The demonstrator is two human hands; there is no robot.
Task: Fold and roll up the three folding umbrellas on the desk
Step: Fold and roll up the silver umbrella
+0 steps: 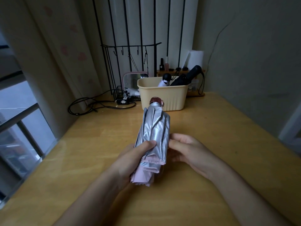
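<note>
Wooden surface holds a basket with two rolled umbrellas; nearer than the basket, the left hand has its grip closed round a silver umbrella, while the right hand pinches its edge. Slack pleats near the pink hem could spring loose if that pinch slips.

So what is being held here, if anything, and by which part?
The silver umbrella: the left hand grips its lower canopy folds, thumb across the fabric. The right hand touches its side with fingertips, not clearly gripping.
</note>
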